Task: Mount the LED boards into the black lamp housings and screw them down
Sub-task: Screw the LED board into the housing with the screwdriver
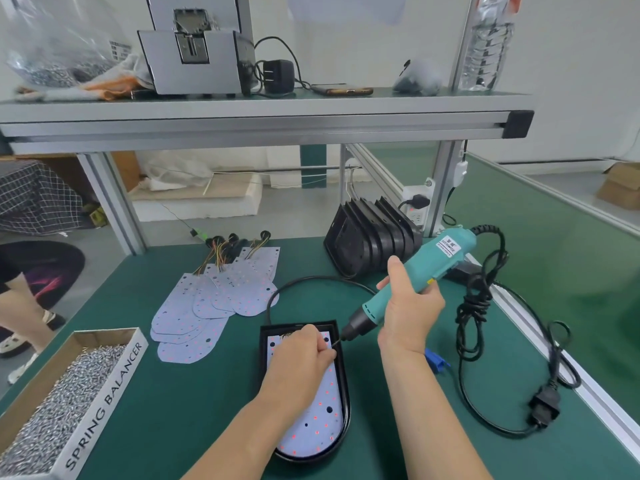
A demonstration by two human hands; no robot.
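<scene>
Board point(311, 427) white, red-dotted, in black housing point(346, 403)

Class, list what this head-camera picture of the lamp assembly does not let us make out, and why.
All in the head view.
Whether a screw sits at the tip of the teal electric screwdriver: the left hand covers it with pinched fingers.
Top of the white LED board: under the left hand.
Cardboard box of silver screws: cut off by left and bottom edges.
Screwdriver's white label: too small to read.
</scene>
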